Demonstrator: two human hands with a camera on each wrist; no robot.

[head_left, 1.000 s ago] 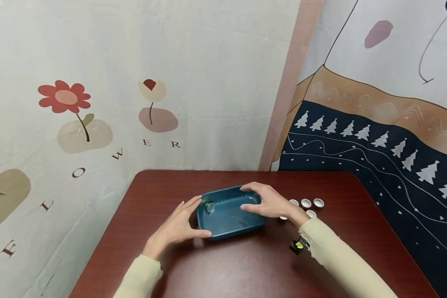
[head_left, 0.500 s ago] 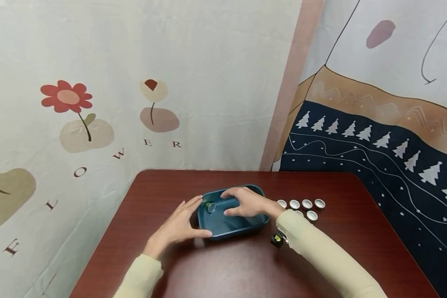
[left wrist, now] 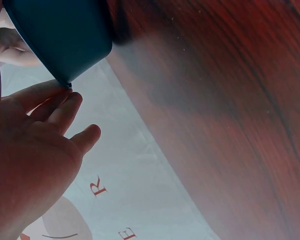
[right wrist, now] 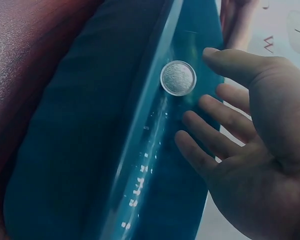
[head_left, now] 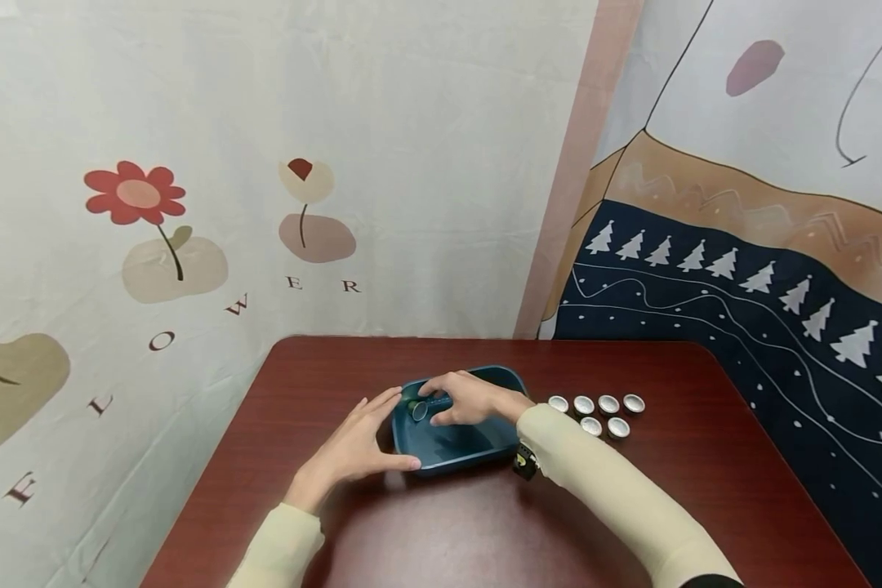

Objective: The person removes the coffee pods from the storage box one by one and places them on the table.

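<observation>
A blue-green rectangular tray [head_left: 452, 449] sits in the middle of the table. Inside, near its left end, a small green-sided capsule [head_left: 419, 411] lies tipped, its pale round face [right wrist: 178, 78] ringed by a silvery rim. My left hand [head_left: 353, 445] spreads around the tray's left end, and its fingertips touch the rim in the left wrist view. Over the tray, my right hand [head_left: 472, 398] reaches toward the capsule. Its thumb and fingers stand apart, with nothing between them. The right wrist view shows a gap between these fingertips and the capsule.
Right of the tray, several silvery round capsules [head_left: 608, 404] stand in two rows on the dark red table [head_left: 470, 531]. A printed cloth [head_left: 426, 163] hangs behind the table. A small black device [head_left: 525, 462] sits at the right wrist.
My right hand has moved left across the tray toward the capsule, uncovering more of the capsules on the table. My left hand and the tray have hardly moved.
</observation>
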